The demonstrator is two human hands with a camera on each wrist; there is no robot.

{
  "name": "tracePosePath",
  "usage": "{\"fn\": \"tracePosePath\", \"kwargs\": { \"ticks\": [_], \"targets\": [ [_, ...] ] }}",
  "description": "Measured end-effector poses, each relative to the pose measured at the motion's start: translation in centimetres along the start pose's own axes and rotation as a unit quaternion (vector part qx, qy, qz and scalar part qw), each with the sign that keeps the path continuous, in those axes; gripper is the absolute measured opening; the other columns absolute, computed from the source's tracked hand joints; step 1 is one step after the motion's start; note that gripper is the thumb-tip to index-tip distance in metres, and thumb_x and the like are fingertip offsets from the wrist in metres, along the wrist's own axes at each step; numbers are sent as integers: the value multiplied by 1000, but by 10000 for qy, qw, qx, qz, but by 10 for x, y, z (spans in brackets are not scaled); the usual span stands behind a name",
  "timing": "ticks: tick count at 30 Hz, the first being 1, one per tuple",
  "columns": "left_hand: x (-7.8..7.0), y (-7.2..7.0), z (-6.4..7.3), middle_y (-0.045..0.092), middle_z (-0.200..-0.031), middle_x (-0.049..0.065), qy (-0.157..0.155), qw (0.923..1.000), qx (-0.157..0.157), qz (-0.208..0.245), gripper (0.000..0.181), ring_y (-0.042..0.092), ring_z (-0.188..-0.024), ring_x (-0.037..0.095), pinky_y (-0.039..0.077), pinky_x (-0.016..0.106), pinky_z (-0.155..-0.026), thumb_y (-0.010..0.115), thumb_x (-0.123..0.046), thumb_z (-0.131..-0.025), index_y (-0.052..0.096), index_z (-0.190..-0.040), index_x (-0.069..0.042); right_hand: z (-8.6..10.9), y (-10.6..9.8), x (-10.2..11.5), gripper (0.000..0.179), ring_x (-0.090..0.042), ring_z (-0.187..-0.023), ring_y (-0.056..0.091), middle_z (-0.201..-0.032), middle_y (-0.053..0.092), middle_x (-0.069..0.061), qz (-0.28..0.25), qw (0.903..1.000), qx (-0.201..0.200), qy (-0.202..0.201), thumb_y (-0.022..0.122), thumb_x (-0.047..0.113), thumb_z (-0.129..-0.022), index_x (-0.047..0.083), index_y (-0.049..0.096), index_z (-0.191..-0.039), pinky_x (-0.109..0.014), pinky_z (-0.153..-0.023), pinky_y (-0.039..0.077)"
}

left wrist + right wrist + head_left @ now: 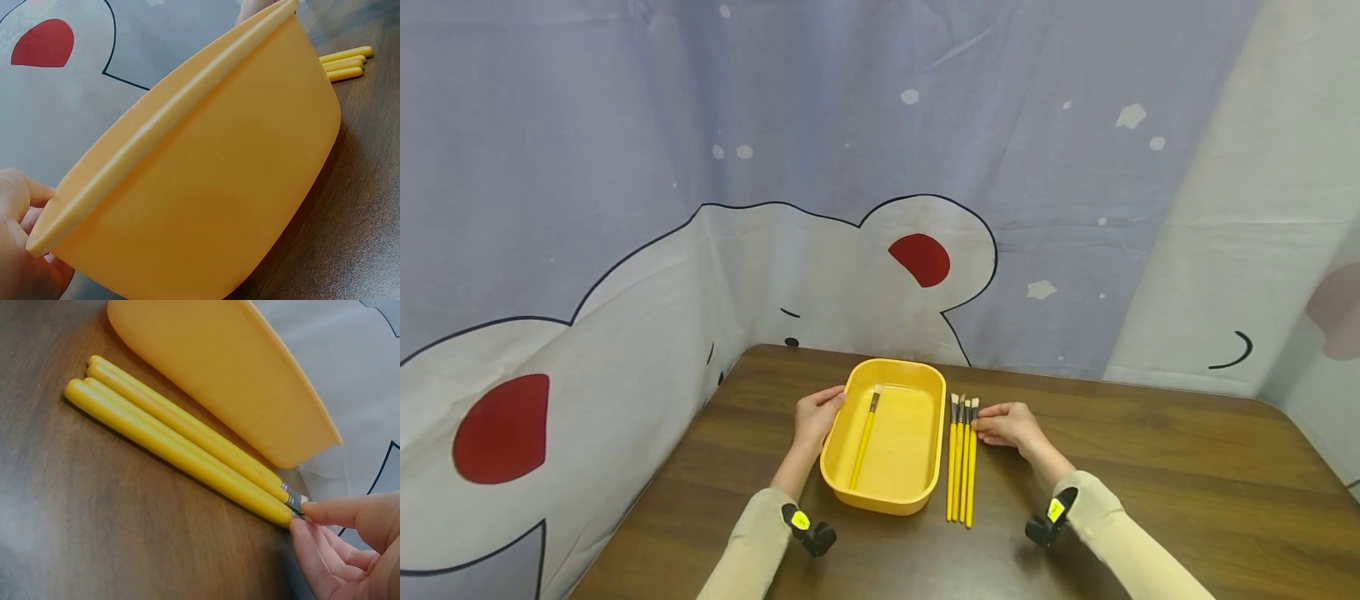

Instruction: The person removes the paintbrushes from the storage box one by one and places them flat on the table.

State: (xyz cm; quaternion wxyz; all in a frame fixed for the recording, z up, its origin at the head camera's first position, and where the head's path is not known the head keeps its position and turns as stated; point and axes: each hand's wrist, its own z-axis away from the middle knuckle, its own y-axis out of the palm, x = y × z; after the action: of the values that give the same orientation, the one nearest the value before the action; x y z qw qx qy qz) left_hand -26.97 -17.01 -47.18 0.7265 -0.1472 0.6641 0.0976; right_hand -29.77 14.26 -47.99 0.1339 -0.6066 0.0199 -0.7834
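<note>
A yellow oblong tray [942, 433] stands on the wooden table with one yellow-handled paintbrush [863, 442] lying in it, bristles away from me. My left hand [827, 406] grips the tray's left rim [187, 106], and that hand [22, 250] shows at the tray's far corner in the left wrist view. Several more yellow paintbrushes [962, 462] lie side by side just right of the tray. My right hand [988, 427] pinches the metal ferrule of the rightmost brush [187, 447], which lies flat on the table, fingertips [325, 512] closing on it.
The dark wooden table [1150, 483] stretches to the right and toward me. A printed cloth backdrop [850, 250] hangs close behind and to the left of the tray. Black wrist cameras [811, 532] [1047, 521] sit on both sleeves.
</note>
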Motion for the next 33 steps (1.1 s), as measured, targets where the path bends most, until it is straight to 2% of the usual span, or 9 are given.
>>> {"fn": "tracePosePath", "kwargs": {
  "ticks": [8, 17, 24, 27, 33],
  "targets": [
    [1, 2, -3, 62, -124, 24, -172, 9998, 7, -48, 28, 64, -108, 35, 54, 41, -92, 61, -12, -93, 67, -117, 2, 3, 2, 12, 36, -9, -62, 65, -76, 71, -5, 157, 9998, -39, -97, 69, 2, -84, -17, 56, -112, -25, -63, 59],
    [1, 2, -4, 63, -123, 24, -173, 9998, -3, -50, 29, 64, -106, 35, 56, 41, -90, 62, -13, -93, 67, -117, 2, 3, 8, 24, 39, -9, -65, 66, -78, 71, -4, 363, 9992, -139, -73, 70, 6, -84, -14, 59, -116, -29, -68, 60],
    [2, 1, -5, 62, -124, 24, -178, 9998, 8, -70, 29, 64, -108, 36, 55, 41, -90, 61, -13, -94, 67, -118, 1, 9, 11, 33, 33, -9, -65, 67, -77, 71, -7, 299, 9987, 71, -415, 74, 9, -81, -10, 65, -106, -29, -66, 60],
    [2, 1, -5, 62, -124, 24, -175, 9998, 11, -55, 29, 64, -107, 36, 56, 41, -90, 61, -13, -93, 67, -118, 2, 10, 16, 39, 35, -10, -66, 67, -81, 72, -11, 334, 9986, 67, -396, 73, 9, -82, -11, 63, -110, -30, -68, 60],
    [2, 1, -4, 63, -123, 25, -164, 9998, 16, -57, 29, 64, -107, 36, 56, 41, -89, 61, -13, -93, 67, -118, 2, 9, 26, 51, 39, -10, -66, 66, -82, 71, -8, 629, 9976, -82, -288, 72, 8, -82, -10, 62, -115, -33, -71, 61]
  ]
}}
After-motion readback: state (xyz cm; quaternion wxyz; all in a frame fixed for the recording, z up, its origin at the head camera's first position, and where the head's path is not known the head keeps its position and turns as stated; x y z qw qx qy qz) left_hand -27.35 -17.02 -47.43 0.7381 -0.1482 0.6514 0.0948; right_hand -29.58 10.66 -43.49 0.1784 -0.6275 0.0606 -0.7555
